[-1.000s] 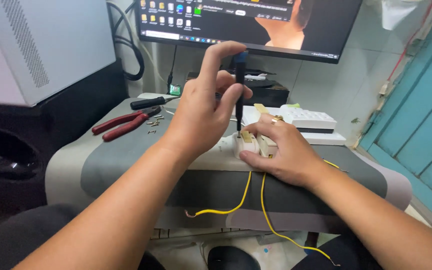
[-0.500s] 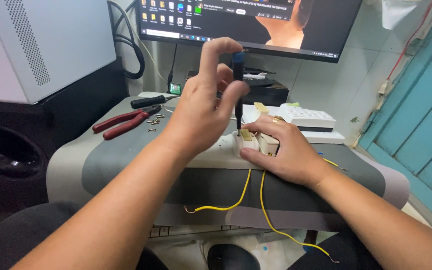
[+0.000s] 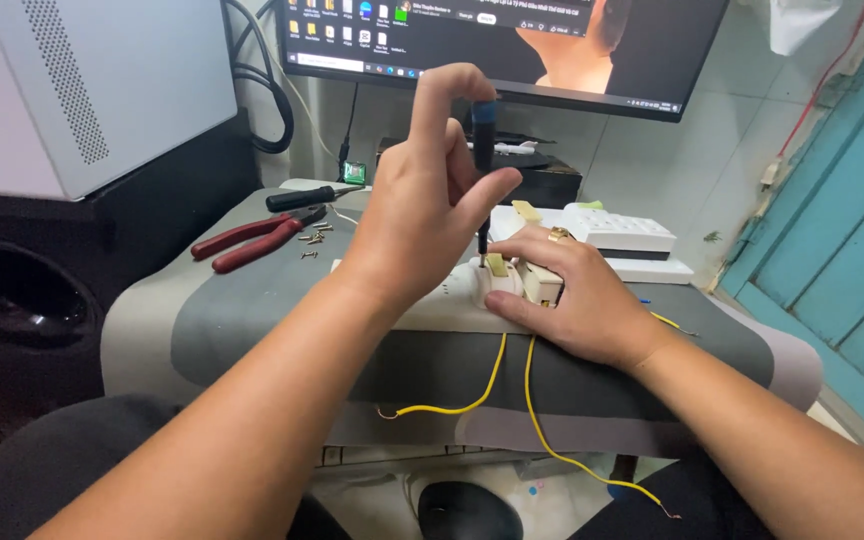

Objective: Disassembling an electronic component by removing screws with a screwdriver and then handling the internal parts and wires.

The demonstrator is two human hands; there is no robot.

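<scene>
My left hand (image 3: 432,200) grips a screwdriver (image 3: 484,125) with a dark blue handle, held upright, its tip down in a small white socket part (image 3: 497,283). My right hand (image 3: 572,290), with a ring on one finger, presses down on that white part and steadies it on a long white strip (image 3: 432,315) lying across the grey table (image 3: 252,320). Two yellow wires (image 3: 532,400) run from under the part and hang over the table's front edge.
Red-handled pliers (image 3: 252,238), a few small screws (image 3: 314,238) and a black-handled screwdriver (image 3: 302,197) lie at the back left. White boxes (image 3: 622,232) sit behind my right hand. A monitor (image 3: 512,40) stands behind, a grey computer case (image 3: 102,90) at left, a blue door (image 3: 842,250) at right.
My left hand has shifted its fingers around the screwdriver handle, which stays upright over the white part. My right hand has kept its place.
</scene>
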